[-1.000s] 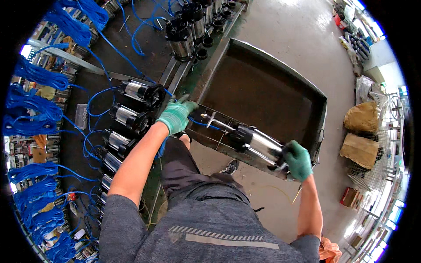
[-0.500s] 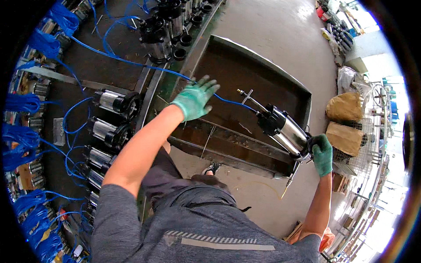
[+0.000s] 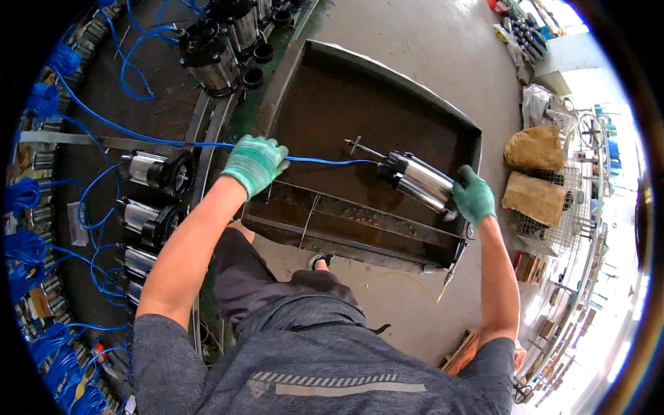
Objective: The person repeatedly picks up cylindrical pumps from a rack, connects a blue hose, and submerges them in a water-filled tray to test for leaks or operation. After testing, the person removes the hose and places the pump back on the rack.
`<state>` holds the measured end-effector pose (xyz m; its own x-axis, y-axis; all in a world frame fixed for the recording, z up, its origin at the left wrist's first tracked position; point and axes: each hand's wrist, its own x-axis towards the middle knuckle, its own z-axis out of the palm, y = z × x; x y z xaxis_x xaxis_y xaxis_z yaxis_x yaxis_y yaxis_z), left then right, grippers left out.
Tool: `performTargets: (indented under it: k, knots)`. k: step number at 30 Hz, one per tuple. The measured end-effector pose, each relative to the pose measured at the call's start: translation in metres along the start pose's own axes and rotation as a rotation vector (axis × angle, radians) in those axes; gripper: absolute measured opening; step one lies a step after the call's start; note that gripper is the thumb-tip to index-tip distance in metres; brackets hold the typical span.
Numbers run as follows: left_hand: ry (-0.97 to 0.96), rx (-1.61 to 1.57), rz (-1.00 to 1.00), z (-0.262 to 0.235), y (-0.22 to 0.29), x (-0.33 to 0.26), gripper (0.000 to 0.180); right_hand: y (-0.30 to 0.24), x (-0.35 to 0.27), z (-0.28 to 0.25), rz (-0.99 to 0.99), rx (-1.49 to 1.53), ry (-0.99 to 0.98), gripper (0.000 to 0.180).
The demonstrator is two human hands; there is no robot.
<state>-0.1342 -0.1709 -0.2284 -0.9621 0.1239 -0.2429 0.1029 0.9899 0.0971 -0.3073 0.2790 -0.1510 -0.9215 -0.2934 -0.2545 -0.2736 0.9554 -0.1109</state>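
Observation:
In its green glove, my left hand (image 3: 254, 164) is closed around a blue cable (image 3: 325, 161), left of the tray. The cable runs taut to the black end of a submersible pump (image 3: 425, 182) with a shiny silver body. My right hand (image 3: 474, 196), gloved likewise, grips the pump's other end; its fingertips are partly hidden. The pump lies tilted over a shallow metal tray (image 3: 394, 69) with a dark, wet-looking bottom. A thin rod with a crossbar (image 3: 355, 145) sticks out past the pump's cable end.
More pumps (image 3: 149, 171) lie along the left bench, and others (image 3: 211, 59) stand at the far left by black rings (image 3: 253, 77). Coiled blue cables (image 3: 26, 247) hang at the left rim. A wire basket (image 3: 546, 238) and brown sacks (image 3: 532, 198) stand on the right.
My left hand has moved left and nearer, from spread fingers to closed on the cable. The pump and my right hand have shifted left and farther away, and the cable is straighter.

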Motion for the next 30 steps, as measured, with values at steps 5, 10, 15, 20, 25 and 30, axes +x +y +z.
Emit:
performTargets:
  k: [5,10,15,20,25,30]
  knots:
    - [0.241,-0.184,0.031,0.051,0.027,0.014,0.022,-0.032,0.039,0.049,-0.025,-0.142,-0.138,0.033]
    - [0.218,-0.368,-0.226,0.063,0.035,0.027,0.025,-0.042,0.07,0.093,-0.046,-0.118,-0.167,0.031]
    - [0.128,-0.341,-0.362,0.059,0.042,0.031,0.028,-0.03,0.085,0.135,-0.117,-0.029,-0.032,0.023]
    - [0.038,-0.26,-0.401,0.058,0.041,0.037,0.029,-0.037,0.096,0.154,-0.088,0.007,0.0,0.026]
    - [-0.039,-0.24,-0.44,0.054,0.044,0.042,0.031,-0.043,0.102,0.177,-0.064,0.065,0.072,0.034]
    - [-0.091,-0.238,-0.462,0.048,0.045,0.044,0.032,-0.053,0.082,0.148,-0.095,0.21,0.133,0.034]
